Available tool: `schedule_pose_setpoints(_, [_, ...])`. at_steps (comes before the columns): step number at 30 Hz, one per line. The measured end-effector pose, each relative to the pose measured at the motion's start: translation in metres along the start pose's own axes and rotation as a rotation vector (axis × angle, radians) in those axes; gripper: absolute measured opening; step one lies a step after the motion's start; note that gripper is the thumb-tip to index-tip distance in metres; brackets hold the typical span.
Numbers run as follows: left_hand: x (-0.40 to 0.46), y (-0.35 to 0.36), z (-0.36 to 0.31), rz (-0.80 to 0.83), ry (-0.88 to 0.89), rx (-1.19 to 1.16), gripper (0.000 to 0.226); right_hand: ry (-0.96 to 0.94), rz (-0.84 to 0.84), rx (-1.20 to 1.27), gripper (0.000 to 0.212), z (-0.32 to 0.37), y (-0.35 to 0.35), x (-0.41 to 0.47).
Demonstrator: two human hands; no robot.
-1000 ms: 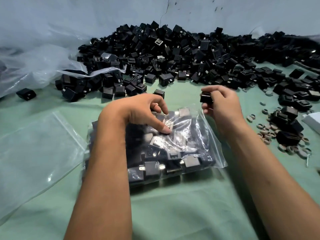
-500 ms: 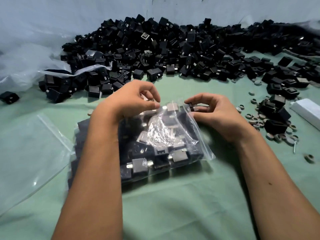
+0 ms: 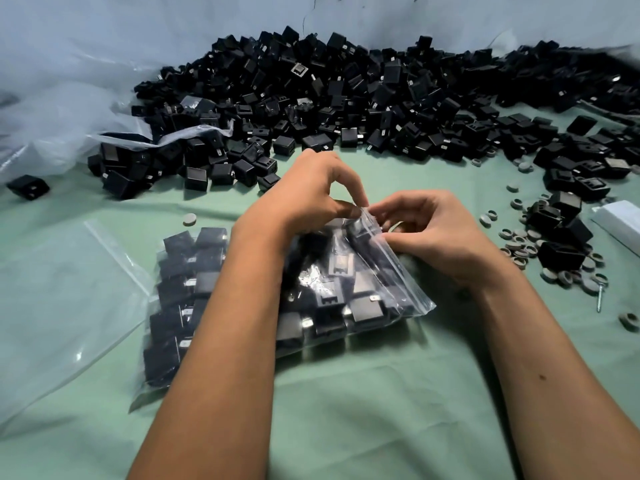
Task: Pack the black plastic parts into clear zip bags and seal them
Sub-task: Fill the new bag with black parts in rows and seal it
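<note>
A clear zip bag stuffed with black plastic parts lies on the green cloth in front of me. My left hand pinches the bag's far top edge with thumb and fingers. My right hand pinches the same edge right beside it, fingertips almost touching the left ones. A big heap of loose black parts stretches across the back of the table. My left forearm covers the middle of the bag.
Several empty clear zip bags lie flat at the left. Crumpled clear plastic sheeting sits at the back left. Grey rubber rings, more black parts, a screw and a white box lie at the right.
My right hand has come to the bag's mouth with the black part it held a second ago, which no longer shows. Both hands have closed together on the top edge.
</note>
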State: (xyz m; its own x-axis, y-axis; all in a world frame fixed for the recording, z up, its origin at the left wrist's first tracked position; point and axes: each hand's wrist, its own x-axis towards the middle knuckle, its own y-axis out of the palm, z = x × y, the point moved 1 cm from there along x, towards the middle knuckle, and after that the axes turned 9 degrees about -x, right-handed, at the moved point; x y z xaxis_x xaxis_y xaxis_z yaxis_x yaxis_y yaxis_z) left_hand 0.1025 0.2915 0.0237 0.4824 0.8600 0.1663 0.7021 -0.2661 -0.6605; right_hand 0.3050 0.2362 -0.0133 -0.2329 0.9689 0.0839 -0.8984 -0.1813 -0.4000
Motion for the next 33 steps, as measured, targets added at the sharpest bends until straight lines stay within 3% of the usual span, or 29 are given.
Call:
schedule_pose_setpoints(3, [0.000,0.000,-0.002,-0.062,0.036,-0.038,0.015,-0.013,-0.034,-0.101,0.030,0.003,-0.002,0.000])
schedule_pose_setpoints(7, [0.003,0.000,-0.010,-0.112,0.106,-0.034,0.014,-0.045,0.050,-0.005,0.022,0.008,0.010,-0.003])
schedule_pose_setpoints(11, [0.001,-0.001,-0.011,-0.122,0.102,-0.052,0.014,-0.091,-0.046,-0.070,0.012,0.010,0.007,-0.002])
schedule_pose_setpoints(17, [0.000,-0.004,-0.010,-0.160,0.115,-0.061,0.015,0.006,0.041,0.159,0.021,0.008,0.016,0.000])
schedule_pose_setpoints(25, [-0.001,-0.005,-0.006,-0.160,0.087,-0.071,0.013,-0.015,0.077,0.210,0.012,0.014,0.019,-0.004])
schedule_pose_setpoints(28, [-0.007,-0.013,0.002,-0.212,0.012,-0.108,0.009,0.005,-0.068,0.202,0.010,0.009,0.015,0.001])
schedule_pose_setpoints(33, [-0.022,-0.052,0.031,-0.477,-0.184,-0.079,0.013,-0.019,-0.453,0.025,0.011,0.009,0.006,0.014])
